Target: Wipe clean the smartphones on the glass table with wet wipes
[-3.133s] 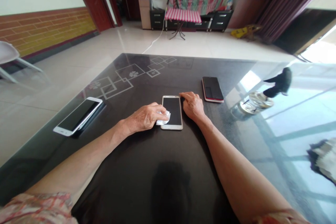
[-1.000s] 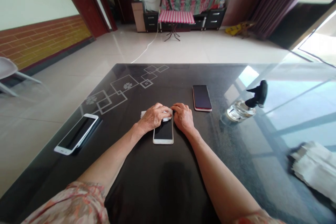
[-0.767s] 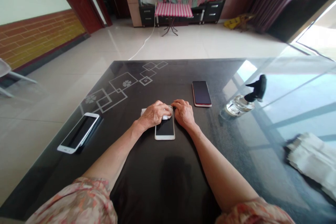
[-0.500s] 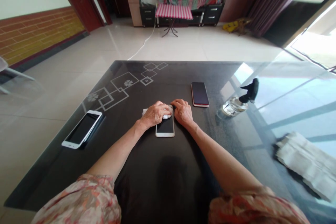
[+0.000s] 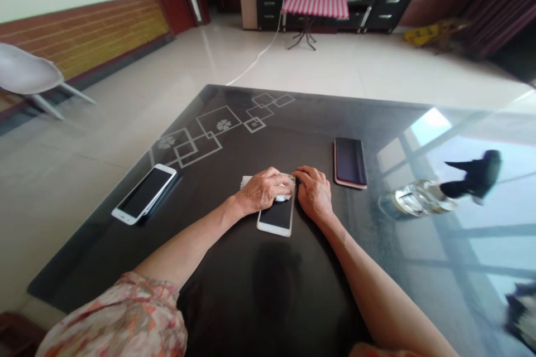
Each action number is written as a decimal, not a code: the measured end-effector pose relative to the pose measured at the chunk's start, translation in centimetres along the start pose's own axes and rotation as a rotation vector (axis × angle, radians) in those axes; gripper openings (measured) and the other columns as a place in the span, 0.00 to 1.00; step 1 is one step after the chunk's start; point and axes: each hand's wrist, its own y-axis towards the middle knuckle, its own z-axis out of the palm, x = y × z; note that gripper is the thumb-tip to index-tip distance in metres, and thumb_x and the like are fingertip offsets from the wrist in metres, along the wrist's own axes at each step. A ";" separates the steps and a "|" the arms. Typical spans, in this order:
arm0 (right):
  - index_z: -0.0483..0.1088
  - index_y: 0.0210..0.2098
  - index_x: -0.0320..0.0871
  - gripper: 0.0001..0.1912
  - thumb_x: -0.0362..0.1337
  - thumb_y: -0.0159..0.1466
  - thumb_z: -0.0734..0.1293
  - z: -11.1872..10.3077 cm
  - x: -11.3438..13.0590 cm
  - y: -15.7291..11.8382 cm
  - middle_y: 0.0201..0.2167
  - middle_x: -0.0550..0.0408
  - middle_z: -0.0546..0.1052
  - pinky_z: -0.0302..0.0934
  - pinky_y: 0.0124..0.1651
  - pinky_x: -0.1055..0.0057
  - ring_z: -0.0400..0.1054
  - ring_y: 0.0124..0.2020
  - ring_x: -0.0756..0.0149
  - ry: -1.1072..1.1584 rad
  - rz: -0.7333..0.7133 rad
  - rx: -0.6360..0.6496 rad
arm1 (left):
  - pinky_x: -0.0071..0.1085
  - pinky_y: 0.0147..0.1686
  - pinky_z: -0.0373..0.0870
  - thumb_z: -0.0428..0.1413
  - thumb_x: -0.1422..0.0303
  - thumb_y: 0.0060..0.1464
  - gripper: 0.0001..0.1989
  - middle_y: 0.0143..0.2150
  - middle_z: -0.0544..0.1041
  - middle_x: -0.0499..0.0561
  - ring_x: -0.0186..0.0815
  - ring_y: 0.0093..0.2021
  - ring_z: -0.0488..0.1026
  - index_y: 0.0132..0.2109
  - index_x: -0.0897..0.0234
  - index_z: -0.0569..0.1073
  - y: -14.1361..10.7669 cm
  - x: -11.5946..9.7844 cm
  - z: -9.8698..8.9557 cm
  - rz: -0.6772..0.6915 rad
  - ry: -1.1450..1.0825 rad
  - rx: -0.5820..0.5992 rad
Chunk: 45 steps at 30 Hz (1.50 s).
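Note:
A white smartphone [image 5: 274,230] with a dark screen lies face up on the glossy black table [image 5: 226,301]. My left hand [image 5: 264,189] is closed on a white tissue [image 5: 283,197], pressing it on the upper part of the phone. Part of the tissue pokes out on the hand's left side, and the rest is under the fingers. At the phone's top right corner, my right hand [image 5: 313,192] has its fingers curled against the edge, gripping it. The far end of the phone is mostly hidden by my hands.
Left lies a white phone [image 5: 144,194] on top of another. A dark phone [image 5: 350,162] rests beyond my right hand on a reddish one. A clear spray bottle [image 5: 422,198] with a black trigger head stands farther right. A white chair [image 5: 29,70] is beyond the table's left edge.
The camera view has turned left, so things appear shifted right and the white chair shows more. The folded cloth at right has mostly left view. Both hands stay at the phone.

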 end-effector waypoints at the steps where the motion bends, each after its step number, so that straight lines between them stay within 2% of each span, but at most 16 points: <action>1: 0.75 0.46 0.46 0.21 0.26 0.60 0.58 0.1 -0.1 0.0 0.52 0.53 0.74 0.57 0.51 0.63 0.63 0.50 0.58 0.012 0.001 -0.011 | 0.31 0.51 0.65 0.47 0.74 0.64 0.16 0.50 0.76 0.49 0.36 0.48 0.64 0.45 0.58 0.79 0.0 0.0 0.1 -0.002 0.002 0.005; 7: 0.76 0.45 0.47 0.21 0.26 0.60 0.58 0.2 -0.2 0.0 0.52 0.53 0.74 0.57 0.50 0.63 0.63 0.50 0.57 0.021 -0.014 -0.022 | 0.31 0.51 0.65 0.46 0.73 0.64 0.16 0.51 0.76 0.50 0.36 0.49 0.65 0.45 0.56 0.79 -0.1 0.1 -0.1 -0.019 -0.001 0.029; 19: 0.76 0.46 0.48 0.22 0.25 0.60 0.59 -0.3 0.2 -0.1 0.52 0.53 0.73 0.56 0.53 0.64 0.62 0.52 0.58 0.032 -0.001 0.018 | 0.32 0.48 0.67 0.47 0.75 0.63 0.15 0.50 0.75 0.51 0.36 0.48 0.67 0.45 0.59 0.78 -0.4 -1.1 -1.2 0.044 0.016 0.040; 28: 0.76 0.47 0.50 0.22 0.25 0.60 0.59 -0.3 0.3 -0.2 0.52 0.54 0.74 0.56 0.55 0.62 0.61 0.53 0.58 0.064 0.000 -0.001 | 0.31 0.46 0.69 0.48 0.77 0.63 0.14 0.50 0.75 0.50 0.37 0.47 0.65 0.47 0.59 0.76 -3.9 -4.0 -2.7 0.084 -0.072 0.103; 31: 0.76 0.47 0.50 0.22 0.26 0.61 0.59 -0.4 0.1 -0.1 0.52 0.54 0.74 0.56 0.55 0.63 0.61 0.53 0.58 0.066 0.003 0.016 | 0.31 0.47 0.69 0.47 0.78 0.63 0.15 0.50 0.76 0.50 0.36 0.47 0.66 0.46 0.59 0.76 -4.3 -4.5 -3.2 0.111 -0.094 0.140; 35: 0.77 0.48 0.48 0.23 0.25 0.63 0.57 -0.6 -0.5 0.3 0.52 0.53 0.74 0.57 0.56 0.66 0.62 0.51 0.60 0.102 -0.076 0.045 | 0.31 0.46 0.69 0.48 0.77 0.63 0.14 0.50 0.76 0.50 0.36 0.47 0.66 0.46 0.60 0.76 -3.0 -3.8 -3.2 0.137 -0.073 0.150; 40: 0.77 0.47 0.46 0.23 0.25 0.63 0.57 -0.3 -1.3 0.5 0.50 0.52 0.74 0.58 0.56 0.67 0.63 0.50 0.60 0.121 -0.123 0.016 | 0.31 0.46 0.69 0.48 0.76 0.63 0.14 0.50 0.76 0.49 0.37 0.46 0.66 0.45 0.60 0.77 -0.5 -1.6 -2.2 0.169 -0.010 0.102; 45: 0.78 0.47 0.46 0.22 0.25 0.63 0.57 -0.1 -1.4 0.5 0.49 0.51 0.74 0.59 0.55 0.66 0.63 0.49 0.60 0.135 -0.141 -0.003 | 0.31 0.47 0.68 0.48 0.76 0.63 0.15 0.49 0.76 0.51 0.37 0.46 0.66 0.45 0.60 0.78 1.0 0.1 -1.0 0.116 0.054 0.035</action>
